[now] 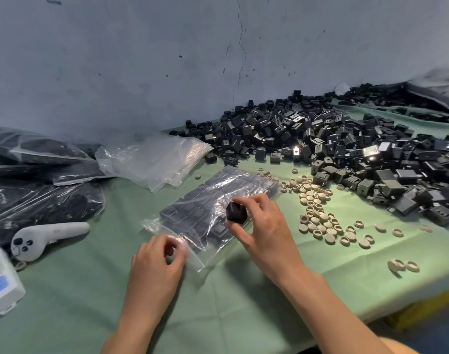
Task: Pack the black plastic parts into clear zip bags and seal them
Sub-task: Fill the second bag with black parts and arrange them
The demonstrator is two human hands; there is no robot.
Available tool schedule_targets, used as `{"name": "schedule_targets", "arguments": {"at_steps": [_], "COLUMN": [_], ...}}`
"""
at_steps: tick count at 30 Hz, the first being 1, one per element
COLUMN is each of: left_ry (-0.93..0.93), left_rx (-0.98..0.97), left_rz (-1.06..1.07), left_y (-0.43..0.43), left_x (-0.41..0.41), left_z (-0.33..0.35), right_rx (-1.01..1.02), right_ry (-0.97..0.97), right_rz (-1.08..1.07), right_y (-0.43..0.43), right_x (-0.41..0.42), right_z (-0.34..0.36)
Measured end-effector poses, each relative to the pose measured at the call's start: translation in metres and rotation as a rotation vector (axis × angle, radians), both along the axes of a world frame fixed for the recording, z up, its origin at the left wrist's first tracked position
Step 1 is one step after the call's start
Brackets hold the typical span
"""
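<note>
Right hand [265,236] pinches one black part [236,212] between thumb and curled fingertips; the part is a small blocky glossy hard-plastic cube, held just above the zip bag [205,200]. The zip bag is one thin clear crinkly film pouch, lying flat and diagonal on the green cloth [218,302], already packed with flat rows of black squarish parts seen through the film; the count inside is unclear. Left hand [159,261] has fingers curled and thumb closed on the bag's near open edge, pinching the film; the fingertips are blurred. Loose pile [346,149] of the same black boxy parts, shiny, some with metal prongs, spreads along the right and back against the wall [141,60]; too many to count. Beige caps [318,213], small round matte rings and discs, are scattered between bag and pile, several dozen, plus three apart [403,265] near the right edge. Empty bags [154,159], a floppy clear stack, sit behind the zip bag; the number of sheets is unreadable. Filled bags [39,180], dark and glossy, overlap at left, at least three. One white controller [47,237], smooth and curved with a round head, lies beside them. One white box [1,284] with rounded corners sits at the left edge.
</note>
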State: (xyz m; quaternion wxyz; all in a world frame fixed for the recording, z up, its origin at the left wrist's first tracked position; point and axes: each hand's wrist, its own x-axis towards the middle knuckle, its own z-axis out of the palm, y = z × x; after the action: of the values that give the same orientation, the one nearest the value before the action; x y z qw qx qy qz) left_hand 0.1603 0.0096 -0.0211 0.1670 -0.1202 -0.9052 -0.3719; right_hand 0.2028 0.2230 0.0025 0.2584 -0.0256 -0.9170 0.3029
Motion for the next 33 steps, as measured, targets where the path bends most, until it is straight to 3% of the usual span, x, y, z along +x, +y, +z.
{"name": "schedule_targets", "arguments": {"at_steps": [3,9,12,16,22,27,33], "left_ry": [0.091,0.021,-0.056,-0.142,-0.126,-0.096,-0.118], "left_rx": [0.332,0.243,0.326,0.468,0.191,-0.100,-0.065], "left_rz": [0.100,-0.303,-0.272,-0.058,0.148,-0.058,-0.168], "left_y": [-0.006,0.004,0.002,-0.010,-0.003,-0.003,-0.005], "left_x": [0.017,0.041,0.039,0.030,0.034,0.037,0.035], "left_z": [0.006,0.009,0.011,0.006,0.002,0.002,0.005], "right_rx": [0.029,0.152,0.172,0.206,0.260,0.147,0.027], "right_ry": [0.081,0.232,0.240,0.147,0.014,0.030,0.060], "right_rz": [0.079,0.157,0.145,0.059,-0.034,-0.013,0.038], "right_y": [-0.013,-0.061,-0.073,-0.070,-0.073,-0.073,-0.074], "right_x": [0.005,0.014,0.017,0.018,0.022,0.022,0.025], "right_z": [0.001,-0.013,-0.020,-0.018,-0.019,-0.019,-0.016]}}
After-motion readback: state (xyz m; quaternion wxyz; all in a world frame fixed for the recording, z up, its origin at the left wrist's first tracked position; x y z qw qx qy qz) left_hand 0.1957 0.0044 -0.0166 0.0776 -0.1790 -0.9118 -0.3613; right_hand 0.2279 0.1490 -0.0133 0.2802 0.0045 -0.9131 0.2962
